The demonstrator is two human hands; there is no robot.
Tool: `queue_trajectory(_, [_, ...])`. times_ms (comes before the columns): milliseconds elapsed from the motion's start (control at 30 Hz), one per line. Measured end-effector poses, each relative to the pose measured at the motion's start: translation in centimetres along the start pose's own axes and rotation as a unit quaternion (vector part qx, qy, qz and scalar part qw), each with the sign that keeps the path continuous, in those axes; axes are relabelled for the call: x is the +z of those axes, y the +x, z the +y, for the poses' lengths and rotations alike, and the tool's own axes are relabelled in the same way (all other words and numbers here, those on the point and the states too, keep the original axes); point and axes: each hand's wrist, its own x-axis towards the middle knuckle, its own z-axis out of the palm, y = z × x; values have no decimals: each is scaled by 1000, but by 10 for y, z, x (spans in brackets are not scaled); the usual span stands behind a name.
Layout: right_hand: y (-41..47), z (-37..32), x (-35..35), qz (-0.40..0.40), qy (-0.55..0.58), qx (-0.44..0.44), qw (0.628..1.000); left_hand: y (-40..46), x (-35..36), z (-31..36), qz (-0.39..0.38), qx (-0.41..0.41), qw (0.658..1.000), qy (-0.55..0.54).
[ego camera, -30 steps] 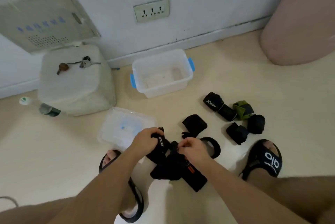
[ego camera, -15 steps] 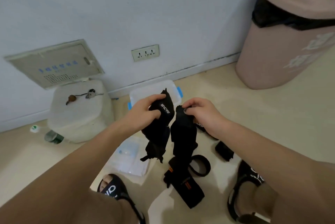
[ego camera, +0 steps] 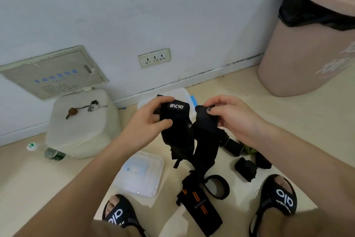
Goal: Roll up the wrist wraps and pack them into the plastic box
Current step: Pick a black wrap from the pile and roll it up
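L hand (ego camera: 148, 121) grips the black cloth wrist wrap w/ white logo (ego camera: 176, 121); R hand (ego camera: 232, 116) pinches the top of a plain black wrap (ego camera: 206, 131). Both dangle over the floor, in front of the clear plastic box (ego camera: 163, 95). Tails hang close & could tangle, or one could slip down.

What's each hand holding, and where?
Left hand grips the logo wrap at its top end; right hand pinches the second black wrap at its top end.
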Motion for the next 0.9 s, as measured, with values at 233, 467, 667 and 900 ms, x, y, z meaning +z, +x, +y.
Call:
queue_trajectory(233, [-6, -9, 5, 2, 10, -9, 1000, 11, 6, 1, 60, 24, 995, -76])
queue_trajectory(467, [-14, -10, 26, 18, 31, -22, 999, 4, -3, 5, 33, -25, 993, -113])
queue_trajectory(667, [-21, -11, 29, 25, 14, -26, 999, -6, -3, 12, 61, 13, 994, -84])
queue_trajectory(900, [-23, -8, 30, -73, 73, 40, 994, -11, 4, 18, 68, 40, 995, -69])
